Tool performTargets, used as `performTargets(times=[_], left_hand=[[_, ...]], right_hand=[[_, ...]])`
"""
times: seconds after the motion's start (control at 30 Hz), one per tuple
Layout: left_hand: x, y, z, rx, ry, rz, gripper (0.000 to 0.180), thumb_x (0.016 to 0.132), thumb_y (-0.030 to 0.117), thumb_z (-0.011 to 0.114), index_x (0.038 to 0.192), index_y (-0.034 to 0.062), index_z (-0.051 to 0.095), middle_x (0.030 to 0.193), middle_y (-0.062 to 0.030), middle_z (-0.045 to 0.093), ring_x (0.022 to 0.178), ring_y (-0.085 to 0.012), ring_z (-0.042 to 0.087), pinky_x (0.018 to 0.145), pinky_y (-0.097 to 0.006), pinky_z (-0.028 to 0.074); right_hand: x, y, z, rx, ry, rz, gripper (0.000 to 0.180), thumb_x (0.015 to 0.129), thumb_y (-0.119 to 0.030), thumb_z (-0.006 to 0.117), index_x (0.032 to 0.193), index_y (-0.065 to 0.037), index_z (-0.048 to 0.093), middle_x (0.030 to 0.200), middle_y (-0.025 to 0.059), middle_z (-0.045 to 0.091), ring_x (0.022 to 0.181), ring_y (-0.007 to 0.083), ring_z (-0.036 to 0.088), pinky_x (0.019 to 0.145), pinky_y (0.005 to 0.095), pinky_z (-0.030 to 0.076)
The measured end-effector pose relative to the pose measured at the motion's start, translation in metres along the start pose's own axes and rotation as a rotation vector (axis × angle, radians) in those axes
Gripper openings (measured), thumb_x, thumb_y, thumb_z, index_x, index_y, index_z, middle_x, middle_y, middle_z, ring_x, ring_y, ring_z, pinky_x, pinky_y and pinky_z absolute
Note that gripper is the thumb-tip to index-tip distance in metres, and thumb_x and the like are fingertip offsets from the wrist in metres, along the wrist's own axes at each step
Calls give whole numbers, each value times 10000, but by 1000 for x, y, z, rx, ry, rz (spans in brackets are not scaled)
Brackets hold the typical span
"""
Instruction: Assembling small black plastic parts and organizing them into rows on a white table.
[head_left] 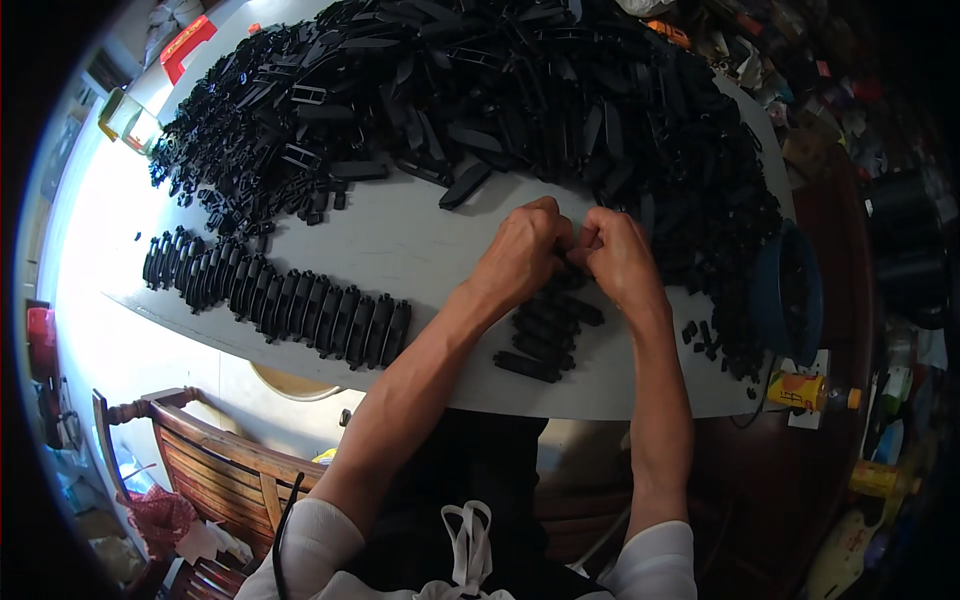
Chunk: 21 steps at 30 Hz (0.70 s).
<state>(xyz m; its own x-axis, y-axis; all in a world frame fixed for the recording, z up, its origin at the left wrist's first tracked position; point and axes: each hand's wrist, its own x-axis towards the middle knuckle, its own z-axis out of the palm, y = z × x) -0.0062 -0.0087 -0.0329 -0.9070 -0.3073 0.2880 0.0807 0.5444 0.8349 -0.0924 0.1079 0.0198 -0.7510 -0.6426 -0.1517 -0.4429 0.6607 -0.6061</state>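
My left hand (pixel 528 250) and my right hand (pixel 618 258) meet fingertip to fingertip above the white table (pixel 390 225). Both are closed in a pinch; whatever lies between the fingers is too small and hidden to make out. Just below them lies a short group of black plastic pieces (pixel 542 335), partly covered by my hands. To the left, a long curved row of similar black pieces (pixel 325 312) stands side by side along the near edge. A big heap of loose black plastic parts (pixel 480 70), some long and flat, others tiny, spreads beyond my hands.
At the right edge stands a blue basin (pixel 775 300), with a yellow-labelled bottle (pixel 812 392) nearby. Small black bits (pixel 704 338) lie right of my right forearm. A clear container (pixel 130 120) sits far left. A wooden chair (pixel 215 460) is at the near left.
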Motion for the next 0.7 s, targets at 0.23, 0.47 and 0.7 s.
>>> performTargets(times=[0.23,0.47,0.7], left_hand=[[2,5,-2,-11,4,-21,240,594,-102,705,816,-28,651,843,-140,574,753,-290,618,652,-360,505],[0,10,-32,549,487,-43,196,722,-55,537,895,21,589,907,-176,522,890,-362,541,731,-438,464],[12,-1,-41,819,399,-284,202,710,-53,587,904,4,585,1000,-175,546,931,-354,587,749,-438,515]], right_hand=[[5,5,-14,-76,-128,113,262,725,-143,783,729,-18,553,699,122,622,684,248,617,626,382,455],[-13,11,0,-32,-19,-60,267,711,-92,777,717,-13,522,712,60,559,658,164,535,627,326,419],[-29,12,2,-42,-26,-259,195,770,-118,739,786,-22,571,760,45,539,681,182,555,644,327,437]])
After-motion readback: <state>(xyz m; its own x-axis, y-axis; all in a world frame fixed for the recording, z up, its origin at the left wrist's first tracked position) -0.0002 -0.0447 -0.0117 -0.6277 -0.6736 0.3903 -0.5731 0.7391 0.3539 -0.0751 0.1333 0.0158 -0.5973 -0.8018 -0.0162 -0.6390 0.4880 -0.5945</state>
